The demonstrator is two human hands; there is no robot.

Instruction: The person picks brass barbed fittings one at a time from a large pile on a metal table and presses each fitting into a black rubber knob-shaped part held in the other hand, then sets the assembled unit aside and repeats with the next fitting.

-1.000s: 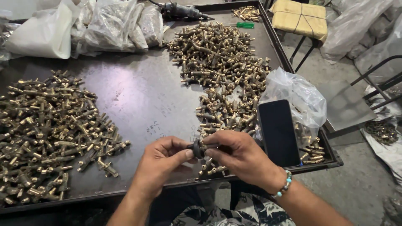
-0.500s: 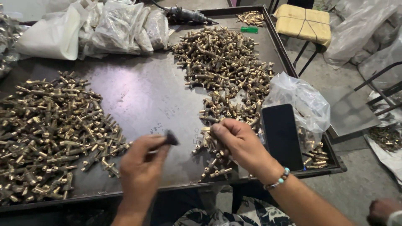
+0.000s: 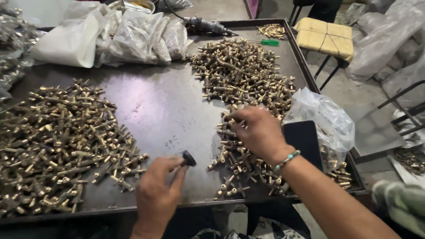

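My left hand (image 3: 157,190) hovers over the front of the dark metal tray (image 3: 168,110) and pinches a small black cap (image 3: 189,158) between thumb and fingers. My right hand (image 3: 259,132), with a beaded bracelet on the wrist, reaches into the right pile of brass fittings (image 3: 241,84), its fingertips closing on one fitting at the pile's left edge. A second, wider pile of brass fittings (image 3: 57,141) covers the left part of the tray.
A black phone (image 3: 305,141) lies beside a clear plastic bag (image 3: 325,119) at the tray's right edge. White and clear bags (image 3: 110,37) line the back. A power tool (image 3: 206,25) lies at the far edge. A stool with a yellow cushion (image 3: 325,37) stands to the right.
My hands were together on a fitting and the black cap. They have parted: the left stays low with the cap, the right has moved up into the right pile.
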